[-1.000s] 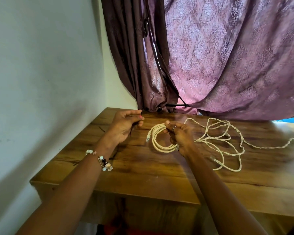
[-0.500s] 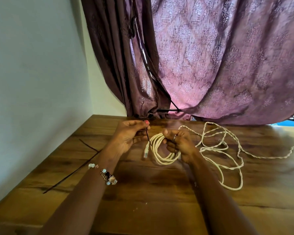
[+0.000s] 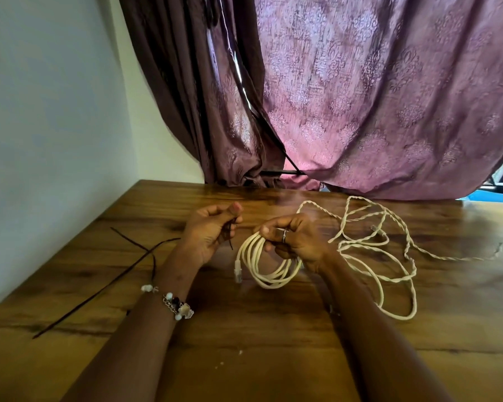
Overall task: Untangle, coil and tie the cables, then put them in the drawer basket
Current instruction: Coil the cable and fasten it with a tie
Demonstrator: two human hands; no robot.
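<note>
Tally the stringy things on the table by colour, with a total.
Cream: 2, coiled cable in the right hand and loose tangled cable.
Dark: 2, ties, one on the table, one in the left hand.
Total: 4

Wooden table [image 3: 244, 358]: loose cream cable [image 3: 389, 256], dark tie [image 3: 105, 288], possibly cord.

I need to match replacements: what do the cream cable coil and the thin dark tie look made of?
Cream coiled cable: seemingly smooth matte plastic jacket, with a clear plastic plug. Thin dark tie: a limp strand, perhaps cord or leather; too fine to tell.
</note>
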